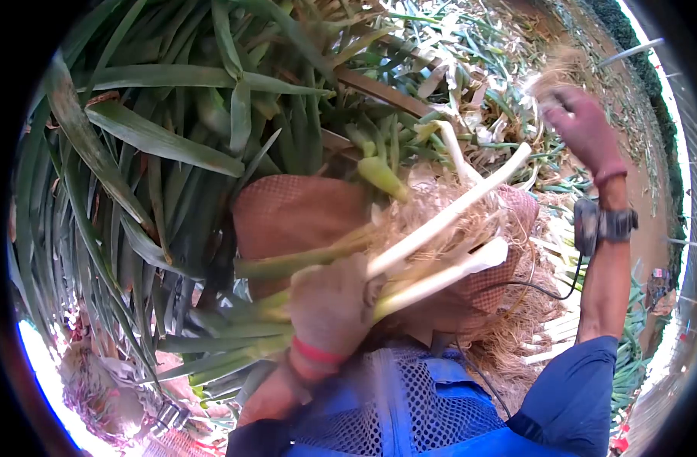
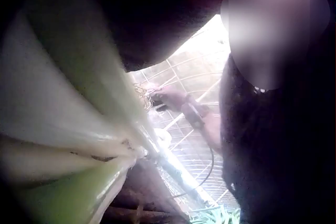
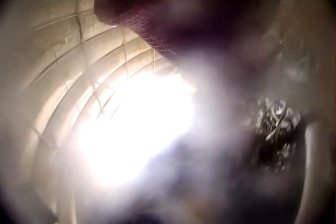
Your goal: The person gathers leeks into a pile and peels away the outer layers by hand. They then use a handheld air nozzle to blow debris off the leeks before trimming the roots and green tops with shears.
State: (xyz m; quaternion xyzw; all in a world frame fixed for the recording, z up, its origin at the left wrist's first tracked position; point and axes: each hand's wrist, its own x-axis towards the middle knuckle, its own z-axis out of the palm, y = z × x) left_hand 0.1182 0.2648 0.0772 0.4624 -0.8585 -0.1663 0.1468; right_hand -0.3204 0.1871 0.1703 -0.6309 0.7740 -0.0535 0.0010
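Observation:
In the head view my gloved left hand (image 1: 329, 305) grips several leeks (image 1: 455, 213) by their stalks, white ends pointing up and right, green leaves trailing left. These leeks (image 2: 58, 87) fill the left side of the left wrist view. Up at the right, apart from the bundle, my right hand (image 1: 584, 129) in a reddish glove holds a tuft of stringy roots (image 1: 560, 70), blurred. The right wrist view is mostly glare, with part of the dark glove (image 3: 152, 24) at its top.
A large heap of leeks (image 1: 158, 145) with long green leaves stands at the left. Trimmed leaves and peelings (image 1: 478, 84) litter the ground ahead. Loose roots (image 1: 485, 373) lie over the brown checked cloth (image 1: 303, 209) and beside it. A black cable (image 1: 550, 293) runs from the right wrist.

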